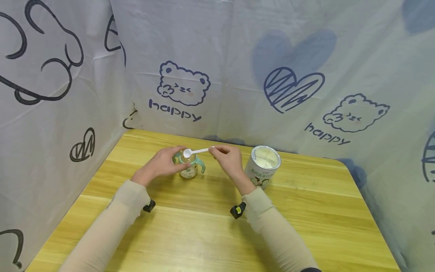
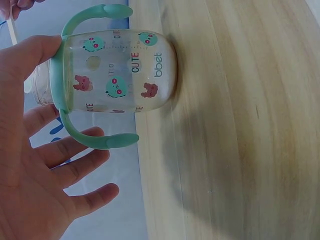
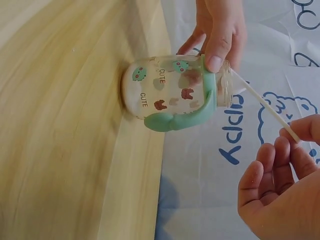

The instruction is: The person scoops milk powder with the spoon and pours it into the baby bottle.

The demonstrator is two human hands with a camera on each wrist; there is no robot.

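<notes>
A clear baby bottle [image 1: 188,173] with a green collar and two green handles stands upright on the table. My left hand [image 1: 164,162] grips its collar between thumb and index finger; in the left wrist view the other fingers [image 2: 82,167] are spread beside one handle. White powder lies at the bottom of the bottle [image 3: 150,90]. With thumb and fingertips, my right hand [image 1: 228,159] pinches the handle end of a white scoop [image 1: 200,150]. The scoop's bowl is at the bottle's open mouth; whether it touches the rim I cannot tell.
An open milk powder can [image 1: 250,170] with pale powder inside stands to the right, just beyond my right wrist. The wooden table [image 1: 190,234] meets a printed cloth [image 1: 234,94] at its back and sides.
</notes>
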